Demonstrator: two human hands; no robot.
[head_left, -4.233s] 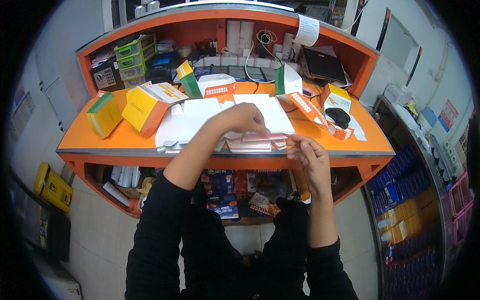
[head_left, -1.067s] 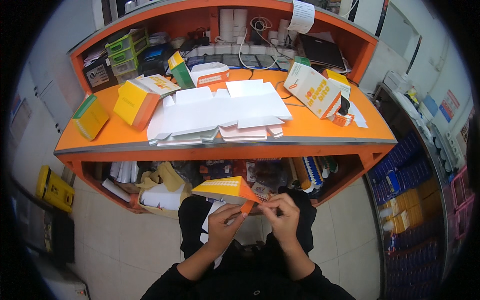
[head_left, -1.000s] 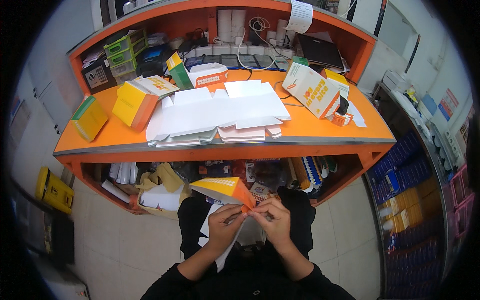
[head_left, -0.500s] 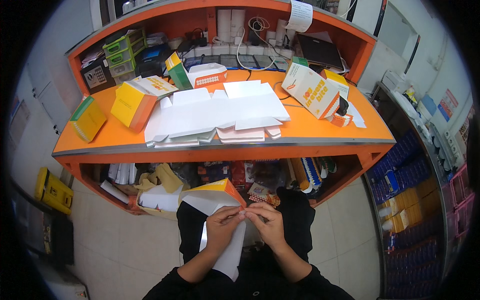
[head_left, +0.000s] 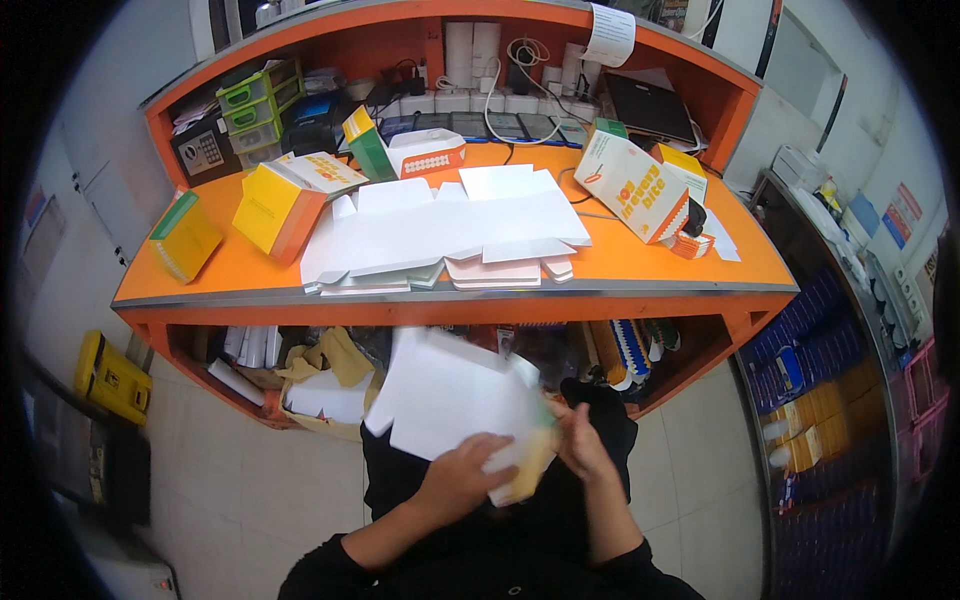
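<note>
A partly folded cardboard carton (head_left: 440, 390) is held over my lap, its plain white inside showing and a blurred yellow and green panel at its right end. My left hand (head_left: 462, 478) is closed on the carton's near edge, thumb and fingers around the panel. My right hand (head_left: 588, 447) is at the carton's right end; its fingertips are smeared by motion, so its grip is unclear. Beyond the carton, a stack of flat white carton blanks (head_left: 400, 225) lies at the front of the orange desk (head_left: 740, 265).
Folded cartons stand at the desk's left, including a yellow one (head_left: 185, 238) and a yellow-orange one (head_left: 275, 215); a white printed one (head_left: 635, 185) leans at the right. Tablets (head_left: 470, 125) line the back. Under the desk sits an open bag (head_left: 330, 390). A shelf rack (head_left: 765, 420) stands right.
The carton has swung round: its white inside now spreads forward where a yellow-orange panel showed. My hands, earlier pinching together at one corner, have moved apart, the right one further right.
</note>
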